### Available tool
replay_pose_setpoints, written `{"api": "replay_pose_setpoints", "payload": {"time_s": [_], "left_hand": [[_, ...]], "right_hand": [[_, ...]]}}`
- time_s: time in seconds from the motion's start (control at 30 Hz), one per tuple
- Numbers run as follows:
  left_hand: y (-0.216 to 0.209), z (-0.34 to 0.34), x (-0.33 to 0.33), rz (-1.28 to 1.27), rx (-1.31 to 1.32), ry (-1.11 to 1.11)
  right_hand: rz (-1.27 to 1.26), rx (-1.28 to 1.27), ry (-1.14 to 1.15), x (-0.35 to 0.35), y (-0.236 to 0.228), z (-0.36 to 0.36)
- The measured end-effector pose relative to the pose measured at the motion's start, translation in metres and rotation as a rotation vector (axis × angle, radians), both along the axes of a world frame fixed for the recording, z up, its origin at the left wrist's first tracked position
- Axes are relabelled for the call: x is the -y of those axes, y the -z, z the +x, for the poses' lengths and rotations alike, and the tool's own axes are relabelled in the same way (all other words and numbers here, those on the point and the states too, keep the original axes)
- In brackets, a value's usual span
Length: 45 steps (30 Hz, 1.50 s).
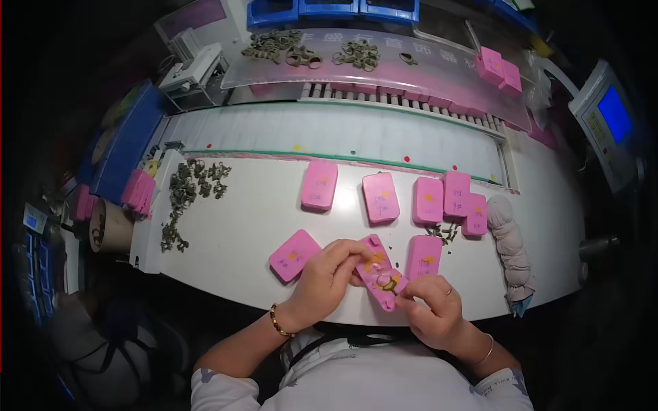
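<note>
My left hand (323, 279) grips an opened pink rubber mold (374, 248) at its left edge, near the front of the white table (253, 185). In the mold's lower part is a shiny hollow, with a dark greenish, ring-like piece (392, 288) at its right side. My right hand (436, 312) is closed in a pinch at the mold's right edge. Its fingertips hide whether they hold the mold or the small piece. A closed pink mold (295, 255) lies left of my left hand, and another (423, 256) lies just beyond my right hand.
Several pink molds (319, 185) lie farther back, with small dark green pieces (444, 233) beside them. More green pieces (184, 192) are heaped at left. A knotted cloth roll (508, 246) lies at right. Behind run a pale belt (329, 130) and a shelf of rings (356, 55).
</note>
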<state>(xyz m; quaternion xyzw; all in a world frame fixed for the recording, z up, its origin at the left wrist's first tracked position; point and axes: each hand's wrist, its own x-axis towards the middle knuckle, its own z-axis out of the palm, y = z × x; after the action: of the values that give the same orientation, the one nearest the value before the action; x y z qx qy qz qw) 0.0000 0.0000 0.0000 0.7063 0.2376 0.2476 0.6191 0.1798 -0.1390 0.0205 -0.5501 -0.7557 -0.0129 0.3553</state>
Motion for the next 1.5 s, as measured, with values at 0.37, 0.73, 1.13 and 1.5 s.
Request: {"api": "replay_pose_setpoints", "payload": {"time_s": [0.37, 0.73, 1.13, 1.5], "left_hand": [[-0.003, 0.008, 0.008, -0.246, 0.002, -0.024], [-0.007, -0.004, 0.035, 0.431, 0.131, -0.243], [-0.024, 0.019, 0.031, 0.261, 0.346, -0.213], [-0.039, 0.043, 0.013, -1.149, 0.448, 0.047]], "right_hand": [[0.008, -0.076, 0.054, 0.009, 0.001, -0.004], [-0.161, -0.447, 0.227, -0.01, -0.013, -0.006], [-0.307, -0.861, -0.08, -0.046, -0.039, 0.029], [-0.326, -0.633, -0.143, -0.046, -0.035, 0.015]]}}
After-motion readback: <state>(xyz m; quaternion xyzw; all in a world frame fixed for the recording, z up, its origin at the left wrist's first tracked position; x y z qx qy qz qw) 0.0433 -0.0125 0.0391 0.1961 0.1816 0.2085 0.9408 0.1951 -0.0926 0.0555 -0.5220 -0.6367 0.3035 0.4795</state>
